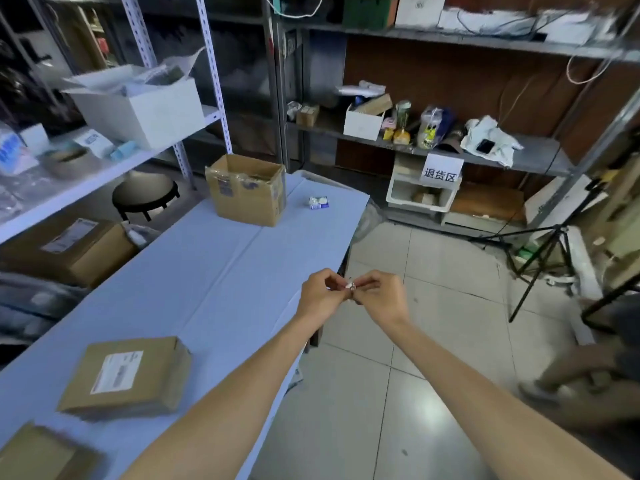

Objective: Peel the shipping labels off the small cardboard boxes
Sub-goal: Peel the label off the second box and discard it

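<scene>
My left hand (320,294) and my right hand (379,296) meet past the table's right edge, over the floor. Both pinch a small crumpled white scrap of label (350,285) between their fingertips. A small flat cardboard box (128,375) with a white shipping label (117,371) on top lies on the blue table (214,289) at the near left. The corner of another cardboard box (38,452) shows at the bottom left. An open, taller cardboard box (247,188) with tape and dark label remnants stands at the table's far end.
A small white and blue packet (319,202) lies near the far right of the table. Shelves with boxes and clutter line the left and back walls. A round stool (145,194) sits behind the table. A tripod (540,258) and a seated person's legs (588,372) are at right.
</scene>
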